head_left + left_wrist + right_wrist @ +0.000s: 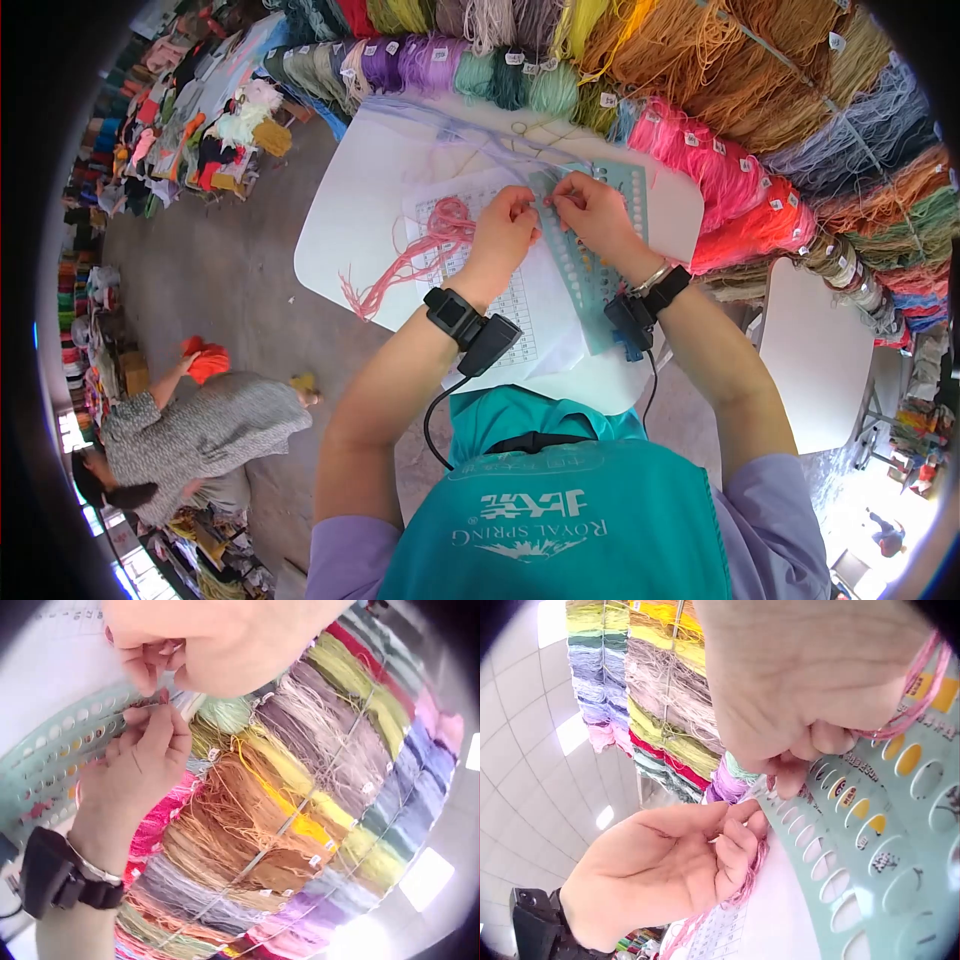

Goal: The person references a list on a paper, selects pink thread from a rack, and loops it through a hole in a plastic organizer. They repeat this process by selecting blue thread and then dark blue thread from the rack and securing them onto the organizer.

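A bundle of pink thread lies across the white table, its loose ends fanning out to the left. My left hand grips pink strands, which show below its curled fingers in the right wrist view. Close beside it, my right hand pinches pink thread with thumb and forefinger; a strand trails from its lower side. Both hands are over the edge of a pale green card punched with rows of holes. Beneath lie papers with a printed grid.
Hanks of coloured yarn with small white tags hang along the table's far side. A second white table stands at right. At lower left, a person in a grey patterned top holds something red. Heaped textiles fill the upper left.
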Available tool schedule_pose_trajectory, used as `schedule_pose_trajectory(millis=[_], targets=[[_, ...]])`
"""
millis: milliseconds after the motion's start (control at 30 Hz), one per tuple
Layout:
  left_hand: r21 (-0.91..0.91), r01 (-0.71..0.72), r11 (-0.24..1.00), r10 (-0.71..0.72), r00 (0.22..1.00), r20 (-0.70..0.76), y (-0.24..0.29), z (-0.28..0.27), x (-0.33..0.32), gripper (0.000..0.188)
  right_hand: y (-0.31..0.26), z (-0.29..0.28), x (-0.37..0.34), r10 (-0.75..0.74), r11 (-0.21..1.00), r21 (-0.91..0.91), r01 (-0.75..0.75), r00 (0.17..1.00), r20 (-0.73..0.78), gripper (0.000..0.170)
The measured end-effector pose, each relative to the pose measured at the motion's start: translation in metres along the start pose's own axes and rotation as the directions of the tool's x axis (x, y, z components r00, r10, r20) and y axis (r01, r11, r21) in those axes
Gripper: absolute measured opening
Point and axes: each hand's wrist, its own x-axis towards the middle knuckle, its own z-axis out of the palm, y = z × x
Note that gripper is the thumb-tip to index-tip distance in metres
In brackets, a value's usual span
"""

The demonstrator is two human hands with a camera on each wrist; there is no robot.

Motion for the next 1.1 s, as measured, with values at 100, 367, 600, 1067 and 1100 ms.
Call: schedule_pose_trajectory(millis=[100, 367, 600, 1067, 1100], targets=[[0.049, -0.035, 0.998, 0.035, 0.999, 0.010, 0.000, 0.001, 0.004, 0.022, 0.005, 0.001, 0.000, -0.036, 0.999, 0.036, 0.036, 0.999, -0.001, 0.008], [0.023, 0.039, 0.999, -0.042, 0.990, 0.137, 0.009, -0.011, 0.015, 0.012, 0.020, 0.005, 0.003, -0.097, 0.986, 0.137, 0.098, 0.995, -0.010, 0.008], [0.366, -0.009, 0.931, -0.008, 0.999, 0.044, 0.017, -0.018, 0.015, 0.010, 0.005, -0.002, 0.002, 0.018, 0.999, -0.042, -0.016, 0.998, 0.054, 0.018], [-0.112, 0.144, 0.983, -0.115, 0.964, 0.239, 0.025, -0.024, -0.002, 0.011, -0.008, 0.000, 0.008, 0.091, 0.948, -0.311, -0.063, 0.993, 0.078, 0.043], [-0.096, 0.171, 0.981, -0.140, 0.954, 0.265, 0.027, -0.022, -0.003, 0.012, -0.006, 0.000, 0.009, 0.100, 0.947, -0.314, -0.071, 0.992, 0.076, 0.044]])
